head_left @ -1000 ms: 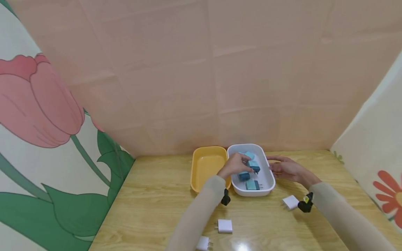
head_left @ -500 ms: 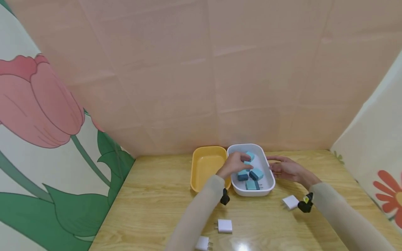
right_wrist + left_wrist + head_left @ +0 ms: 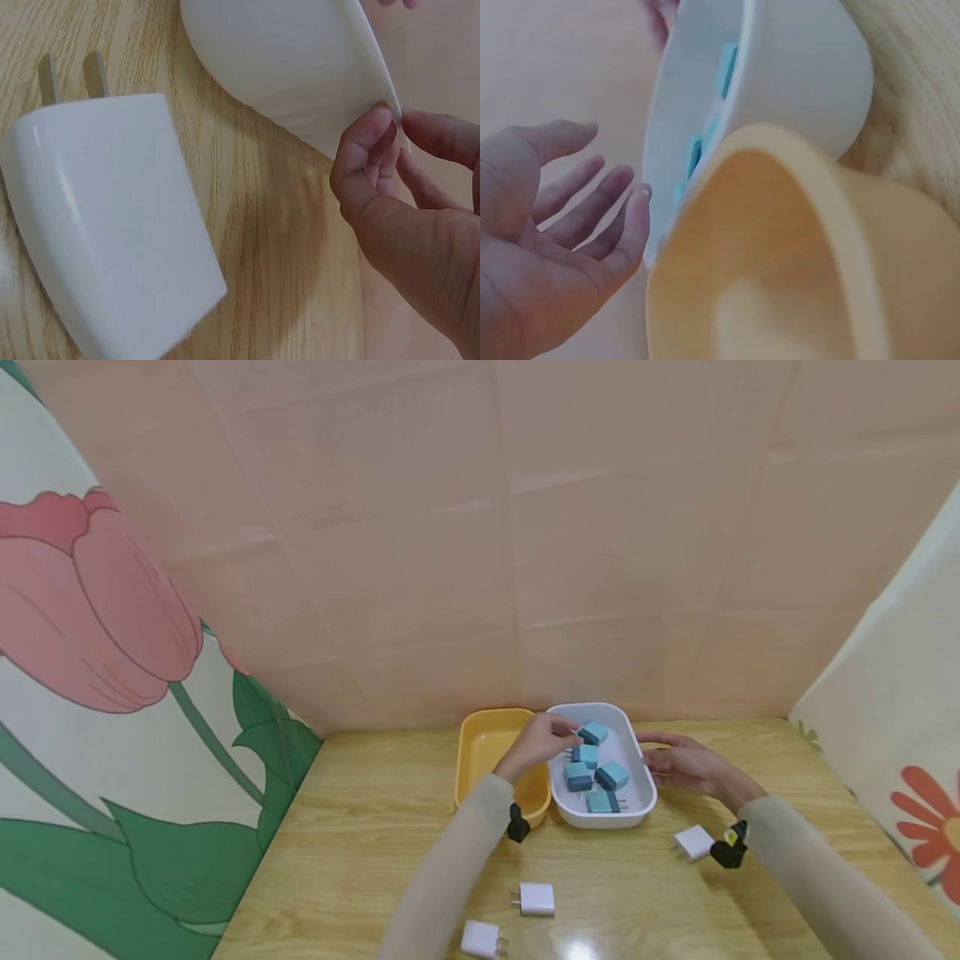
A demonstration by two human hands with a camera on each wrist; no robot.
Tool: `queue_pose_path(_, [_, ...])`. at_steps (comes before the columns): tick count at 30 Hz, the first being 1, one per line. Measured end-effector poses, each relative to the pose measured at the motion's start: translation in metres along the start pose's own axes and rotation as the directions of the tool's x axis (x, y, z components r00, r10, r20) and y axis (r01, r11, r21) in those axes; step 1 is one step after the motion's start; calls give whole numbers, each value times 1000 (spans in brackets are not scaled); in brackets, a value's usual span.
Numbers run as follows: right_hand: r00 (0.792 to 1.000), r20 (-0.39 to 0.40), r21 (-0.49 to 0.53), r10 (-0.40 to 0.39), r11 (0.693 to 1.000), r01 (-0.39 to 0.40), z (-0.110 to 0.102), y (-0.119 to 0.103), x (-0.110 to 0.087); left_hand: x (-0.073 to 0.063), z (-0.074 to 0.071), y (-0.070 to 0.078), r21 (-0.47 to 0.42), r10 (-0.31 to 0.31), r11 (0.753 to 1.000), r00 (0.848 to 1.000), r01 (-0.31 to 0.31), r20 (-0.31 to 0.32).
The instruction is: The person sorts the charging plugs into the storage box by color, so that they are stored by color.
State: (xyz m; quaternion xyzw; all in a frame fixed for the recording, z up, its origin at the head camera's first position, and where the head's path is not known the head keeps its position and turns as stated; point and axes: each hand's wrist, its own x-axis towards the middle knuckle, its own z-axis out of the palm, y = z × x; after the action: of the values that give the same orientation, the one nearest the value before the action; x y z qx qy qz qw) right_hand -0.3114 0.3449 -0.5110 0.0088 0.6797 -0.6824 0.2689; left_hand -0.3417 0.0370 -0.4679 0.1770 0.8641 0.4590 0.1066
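A person in pale long sleeves works at a wood-grain table point(image 3: 367, 852). Take the rounded white plastic tray point(image 3: 633, 777) as the clock's centre, 6 o'clock toward the person. In it lie five two-tone blue block-shaped charger plugs point(image 3: 612, 775), loosely grouped from 12 down to 6 o'clock; the 6 o'clock one has its metal prongs toward 3.

At 9 o'clock stands a rounded yellow plastic tray point(image 3: 482, 756), side by side with the white one, probably so that both are within easy reach; whether the rims touch is unclear.

The left hand point(image 3: 537, 746) is just past 9 o'clock, above the border between the trays. Its fingers are loosely bent and grasp nothing; whether a fingertip brushes a plug cannot be told. At 3 o'clock the right hand point(image 3: 678, 766) lightly pinches the white tray's rim, likely to steady it.

Three white block-shaped charger plugs lie on the table: one at 4 o'clock point(image 3: 694, 842), below the right hand; two near 7 o'clock, the closer one point(image 3: 537, 900) with prongs toward 9, the farther point(image 3: 479, 938) with prongs toward 3.
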Motion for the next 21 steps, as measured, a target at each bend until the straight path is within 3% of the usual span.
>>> queue_pose_path(6, [1000,3,-6,4,1000,-4,-2,0,0,-3,-19,-2,14,62,998,998,-62,4])
queue_pose_path(14, [1000,6,-13,7,1000,-7,-2,-4,0,-15,-47,-7,16,72,997,997,-72,19])
queue_pose_path(21, [1000,-10,-25,23,999,-23,2,-5,-2,-27,-65,-25,12,95,995,995,-96,19])
